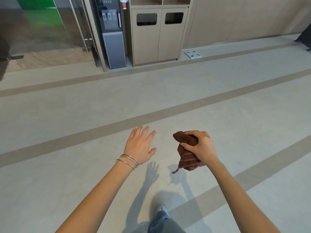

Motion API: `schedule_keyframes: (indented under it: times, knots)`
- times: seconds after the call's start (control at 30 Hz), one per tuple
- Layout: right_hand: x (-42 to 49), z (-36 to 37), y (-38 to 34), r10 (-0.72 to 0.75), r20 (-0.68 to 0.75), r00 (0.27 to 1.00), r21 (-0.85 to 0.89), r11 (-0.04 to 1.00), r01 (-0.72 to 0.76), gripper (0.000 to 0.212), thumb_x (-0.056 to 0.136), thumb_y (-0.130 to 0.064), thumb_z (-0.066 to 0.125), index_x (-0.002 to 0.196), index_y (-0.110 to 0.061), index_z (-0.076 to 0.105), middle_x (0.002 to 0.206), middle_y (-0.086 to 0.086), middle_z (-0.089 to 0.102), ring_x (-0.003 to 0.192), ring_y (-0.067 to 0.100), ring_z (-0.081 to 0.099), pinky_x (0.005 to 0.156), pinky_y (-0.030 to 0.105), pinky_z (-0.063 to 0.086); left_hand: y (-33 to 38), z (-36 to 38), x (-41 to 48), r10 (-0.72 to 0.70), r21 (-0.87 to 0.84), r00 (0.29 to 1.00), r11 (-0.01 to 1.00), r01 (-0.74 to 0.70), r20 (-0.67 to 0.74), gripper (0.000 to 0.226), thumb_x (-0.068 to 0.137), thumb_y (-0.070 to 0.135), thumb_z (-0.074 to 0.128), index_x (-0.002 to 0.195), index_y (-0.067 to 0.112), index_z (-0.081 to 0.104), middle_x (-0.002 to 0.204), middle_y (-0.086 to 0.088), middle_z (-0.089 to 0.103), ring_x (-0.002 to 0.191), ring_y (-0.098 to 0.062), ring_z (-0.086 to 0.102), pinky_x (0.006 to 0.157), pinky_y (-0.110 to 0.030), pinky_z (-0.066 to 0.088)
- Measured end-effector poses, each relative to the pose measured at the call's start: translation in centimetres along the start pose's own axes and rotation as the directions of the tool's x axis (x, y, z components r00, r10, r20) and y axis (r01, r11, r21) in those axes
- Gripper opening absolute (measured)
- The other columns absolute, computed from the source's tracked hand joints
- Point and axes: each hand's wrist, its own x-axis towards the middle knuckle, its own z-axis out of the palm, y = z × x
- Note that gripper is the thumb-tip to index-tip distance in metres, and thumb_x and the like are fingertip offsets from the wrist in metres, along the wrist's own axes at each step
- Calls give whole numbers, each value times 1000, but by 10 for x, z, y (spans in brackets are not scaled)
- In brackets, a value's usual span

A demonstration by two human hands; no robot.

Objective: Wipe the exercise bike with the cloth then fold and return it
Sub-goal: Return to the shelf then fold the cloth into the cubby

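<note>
My right hand (200, 147) grips a bunched brown cloth (186, 152), which hangs crumpled below my fist over the floor. To its left my left hand (140, 145) is held out flat with fingers spread, palm down, holding nothing and apart from the cloth. Thin metal bangles sit on my left wrist. No exercise bike shows in this view.
A grey floor (84, 115) with darker stripes stretches ahead. Against the far wall stand a water dispenser (113, 34) and a beige cabinet (159, 34) with two bin openings. A white scale (193, 54) lies on the floor to the right. My foot (162, 211) shows below.
</note>
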Motion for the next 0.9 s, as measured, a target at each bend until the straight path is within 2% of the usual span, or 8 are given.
schedule_keyframes:
  times: [0.1, 0.3, 0.47, 0.63, 0.9]
  knots:
    - [41, -11, 14, -11, 11, 1000, -13, 1000, 11, 34, 70, -33, 77, 101, -30, 66, 96, -14, 68, 101, 17, 51, 83, 33, 46, 13, -6, 45, 0, -14, 1000, 1000, -1, -20, 67, 90, 52, 40, 147, 22, 20, 153, -10, 24, 141, -33, 17, 116, -43, 12]
    - [110, -16, 37, -32, 25, 999, -12, 999, 32, 31, 69, -34, 77, 99, -32, 66, 93, -17, 67, 97, 16, 53, 78, 26, 40, 6, -4, 117, 2, 8, 1000, 1000, -2, 8, 66, 90, 52, 39, 147, 23, 19, 153, -9, 21, 141, -32, 15, 117, -43, 11]
    - [183, -7, 45, -20, 6, 1000, -8, 1000, 20, 33, 69, -35, 76, 100, -31, 67, 96, -14, 68, 97, 16, 53, 81, 30, 44, -24, 3, 186, 15, 47, 999, 999, -17, 42, 67, 91, 52, 39, 147, 23, 18, 154, -9, 20, 142, -32, 14, 116, -45, 12]
    - [281, 2, 32, -22, -20, 1000, -8, 1000, 22, 32, 69, -34, 76, 100, -31, 67, 94, -17, 66, 97, 15, 53, 79, 27, 40, -67, -7, 274, 2, 53, 999, 999, -4, 35, 66, 90, 51, 40, 146, 24, 18, 155, -7, 18, 144, -31, 8, 117, -48, 6]
    - [400, 20, 5, 16, -7, 1000, -15, 1000, -16, 32, 70, -38, 73, 101, -34, 66, 91, -20, 64, 100, 12, 51, 82, 30, 43, -131, -37, 391, 21, 51, 1000, 998, -22, 11, 66, 89, 50, 43, 146, 26, 20, 155, -7, 20, 143, -32, 12, 116, -51, 9]
